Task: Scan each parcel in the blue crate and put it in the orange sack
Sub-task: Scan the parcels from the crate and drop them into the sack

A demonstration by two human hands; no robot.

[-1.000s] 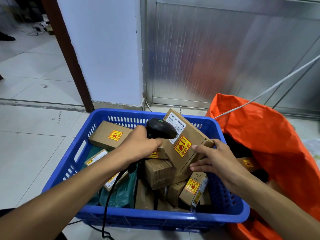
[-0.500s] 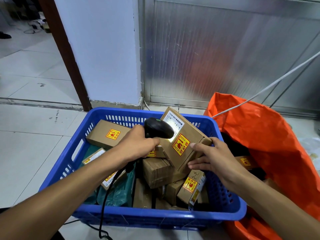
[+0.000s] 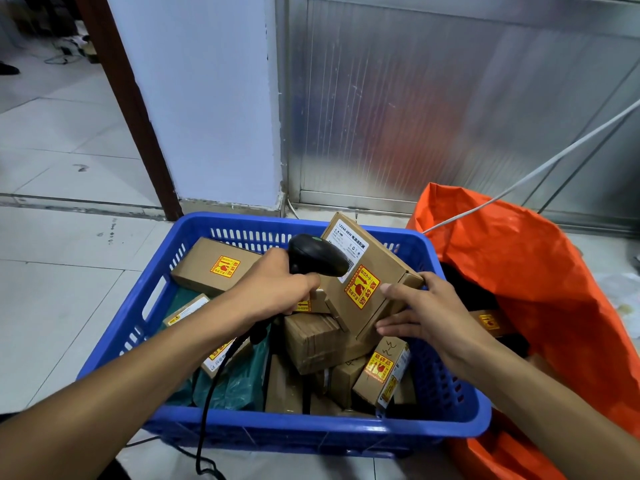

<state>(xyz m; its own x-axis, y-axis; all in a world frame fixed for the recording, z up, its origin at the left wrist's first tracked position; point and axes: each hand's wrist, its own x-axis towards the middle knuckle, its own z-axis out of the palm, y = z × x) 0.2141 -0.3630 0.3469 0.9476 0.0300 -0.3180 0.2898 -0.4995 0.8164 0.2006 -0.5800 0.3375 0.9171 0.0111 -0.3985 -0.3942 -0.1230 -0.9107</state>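
Blue crate: nearest on the floor, with many brown parcels heaped inside, none of them yet in the sack.
Left hand: fingers wrapped round the handle of a black corded scanner, its head aimed at the label.
Right hand: fingers and thumb pinch the lower end of a tilted parcel, raised above the heap.
Orange sack: just right of the crate, mouth open, with at least one brown box already inside.
Progress: early, judging by the crate; this parcel looks mid-scan and goes in the sack next.
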